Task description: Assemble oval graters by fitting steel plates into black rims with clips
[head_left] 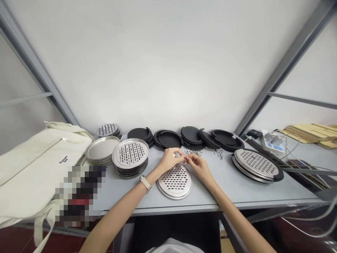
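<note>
My left hand [172, 160], with a watch [145, 183] on its wrist, and my right hand [196, 164] meet fingertip to fingertip above the table. Both are closed in a pinch. Whatever small thing lies between the fingers is too tiny to name. Just beneath them a round metal grater plate [175, 184] with rows of slots lies flat, its far edge partly covered by my left hand. Behind my right hand, small metal hooks or rings [193, 153] lie in a loose heap, and more small metal pieces [218, 153] lie to the right.
Left are stacked slotted plates [131, 154], plain round metal plates [102, 149] and a cream bag [39, 165]. Black round holders [170, 139] line the wall. At right sit grater plates on a black holder [256, 164], a white-and-blue box [273, 142] and cables.
</note>
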Tool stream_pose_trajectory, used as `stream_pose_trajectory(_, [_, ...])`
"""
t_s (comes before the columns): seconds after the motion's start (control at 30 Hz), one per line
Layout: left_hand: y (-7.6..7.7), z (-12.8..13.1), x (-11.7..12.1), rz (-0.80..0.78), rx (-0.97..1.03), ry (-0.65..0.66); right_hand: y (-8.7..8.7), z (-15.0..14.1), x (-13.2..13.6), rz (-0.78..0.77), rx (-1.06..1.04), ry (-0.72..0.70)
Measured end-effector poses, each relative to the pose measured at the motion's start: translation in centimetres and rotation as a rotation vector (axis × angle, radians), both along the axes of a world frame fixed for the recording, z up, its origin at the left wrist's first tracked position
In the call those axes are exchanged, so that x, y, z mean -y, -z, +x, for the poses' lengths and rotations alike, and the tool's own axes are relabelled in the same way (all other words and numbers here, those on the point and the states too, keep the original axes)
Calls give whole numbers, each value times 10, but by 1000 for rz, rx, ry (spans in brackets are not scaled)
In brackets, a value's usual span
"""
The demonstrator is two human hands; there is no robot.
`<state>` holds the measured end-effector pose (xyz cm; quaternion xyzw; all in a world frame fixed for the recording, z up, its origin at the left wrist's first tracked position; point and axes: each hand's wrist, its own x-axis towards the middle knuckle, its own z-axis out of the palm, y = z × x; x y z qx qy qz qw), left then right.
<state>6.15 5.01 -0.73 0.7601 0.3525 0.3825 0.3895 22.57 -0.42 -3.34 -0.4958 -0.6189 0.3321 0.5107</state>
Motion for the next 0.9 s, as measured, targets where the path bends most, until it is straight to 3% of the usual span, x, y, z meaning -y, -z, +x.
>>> stream_pose_trajectory(0.33, [1, -1, -1, -69, -11, 47, -4, 1, 0, -28, -15, -17])
stream_pose_trajectory(0.63, [0, -3, 2, -13, -81, 55, -1, -3, 6, 79, 193, 120])
stream_pose_trajectory(0.9, [0, -2, 3, 49, -154, 59, 1, -6, 8, 214, 386, 139])
